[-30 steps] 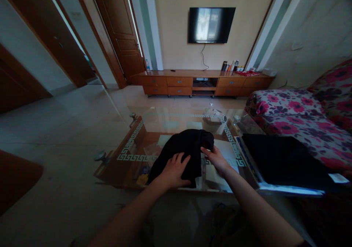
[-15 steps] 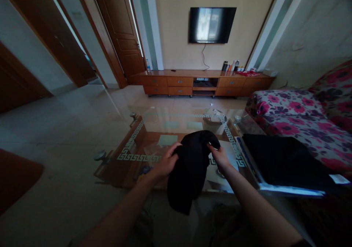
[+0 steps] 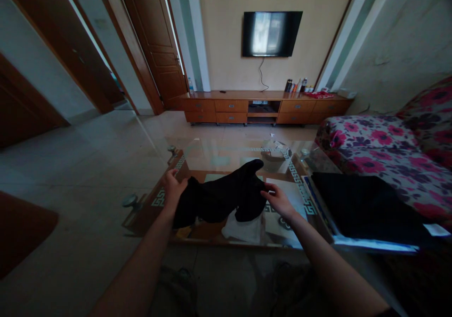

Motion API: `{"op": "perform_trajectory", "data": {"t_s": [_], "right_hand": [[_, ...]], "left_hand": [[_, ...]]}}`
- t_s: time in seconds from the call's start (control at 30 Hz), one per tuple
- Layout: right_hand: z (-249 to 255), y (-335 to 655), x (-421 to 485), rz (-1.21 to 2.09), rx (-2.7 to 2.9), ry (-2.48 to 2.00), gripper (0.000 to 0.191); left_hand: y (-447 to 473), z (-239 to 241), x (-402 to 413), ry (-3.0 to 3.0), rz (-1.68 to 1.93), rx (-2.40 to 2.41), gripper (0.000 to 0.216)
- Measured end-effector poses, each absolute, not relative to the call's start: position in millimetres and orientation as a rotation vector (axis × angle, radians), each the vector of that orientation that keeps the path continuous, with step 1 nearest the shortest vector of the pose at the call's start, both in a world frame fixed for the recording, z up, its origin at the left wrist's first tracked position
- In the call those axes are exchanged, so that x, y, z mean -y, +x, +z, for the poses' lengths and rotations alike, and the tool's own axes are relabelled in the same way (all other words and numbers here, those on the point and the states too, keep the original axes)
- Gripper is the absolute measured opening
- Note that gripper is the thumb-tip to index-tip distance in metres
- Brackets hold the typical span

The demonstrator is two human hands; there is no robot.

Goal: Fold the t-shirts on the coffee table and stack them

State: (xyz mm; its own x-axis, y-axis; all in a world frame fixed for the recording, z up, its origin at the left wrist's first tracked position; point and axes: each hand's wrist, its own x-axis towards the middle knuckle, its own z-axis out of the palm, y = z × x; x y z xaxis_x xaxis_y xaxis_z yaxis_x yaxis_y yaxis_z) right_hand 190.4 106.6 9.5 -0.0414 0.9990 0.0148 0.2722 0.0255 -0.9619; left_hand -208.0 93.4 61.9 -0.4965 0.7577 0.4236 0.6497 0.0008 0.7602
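Head view. The black garment (image 3: 222, 192) is stretched between both hands over the near half of the glass table (image 3: 215, 153). Its long axis runs across the person's front, left to right, and rises slightly toward the far right, where one lobe points to the far side of the table. The left hand (image 3: 172, 185) is closed on the garment's left end, near the table's left edge with its patterned border. The right hand (image 3: 278, 200) pinches the lower right edge with the fingers curled toward the cloth. Each hand touches its own end, so neither is nearer than the other; the bulk of the cloth sags between them, closer to the right hand. Whether the sagging middle rests on the glass cannot be told. A pale sheet (image 3: 243, 230) shows beneath the cloth, at the near edge of the table. Well apart to the right, a dark folded pile (image 3: 360, 204) lies flat beside the flowered sofa (image 3: 374, 140).
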Motion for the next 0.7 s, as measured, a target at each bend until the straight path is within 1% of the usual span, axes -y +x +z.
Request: {"op": "perform_trajectory", "data": {"t_s": [0.07,0.13,0.2,0.27,0.33,0.4,0.43,0.5,0.57,0.6,0.63,0.7], "right_hand": [[1,185,-105,0.846,1.62,-1.383,0.062],[-3,181,-102,0.664,1.769,-1.373,0.074],[-1,179,-98,0.614,1.927,-1.327,0.084],[4,177,-94,0.609,2.044,-1.314,0.087],[9,174,-91,0.557,2.08,-1.42,0.088],[14,171,-88,0.454,2.073,-1.583,0.084],[15,170,-87,0.4,2.077,-1.644,0.077],[18,166,-86,0.329,2.101,-1.69,0.058],[22,165,-87,0.334,2.096,-1.666,0.041],[24,165,-88,0.374,2.07,-1.64,0.036],[26,166,-90,0.438,2.02,-1.606,0.035],[31,172,-95,0.633,1.82,-1.515,0.041]], "left_hand": [[-201,69,-88,1.581,1.547,-2.154,0.041],[-188,78,-79,1.773,1.431,-2.023,0.033],[-170,85,-66,2.044,1.111,-1.769,0.028],[-152,86,-52,2.286,0.686,-1.525,0.029],[-134,81,-38,2.413,0.353,-1.472,0.033],[-118,72,-28,2.464,0.147,-1.539,0.049],[-111,68,-24,2.489,0.112,-1.589,0.057],[-100,62,-22,2.545,0.12,-1.677,0.062],[-94,60,-23,2.569,0.138,-1.729,0.056],[-94,60,-25,2.561,0.13,-1.739,0.052],[-94,61,-27,2.537,0.118,-1.746,0.048],[-98,64,-31,2.456,0.127,-1.748,0.036]]}}
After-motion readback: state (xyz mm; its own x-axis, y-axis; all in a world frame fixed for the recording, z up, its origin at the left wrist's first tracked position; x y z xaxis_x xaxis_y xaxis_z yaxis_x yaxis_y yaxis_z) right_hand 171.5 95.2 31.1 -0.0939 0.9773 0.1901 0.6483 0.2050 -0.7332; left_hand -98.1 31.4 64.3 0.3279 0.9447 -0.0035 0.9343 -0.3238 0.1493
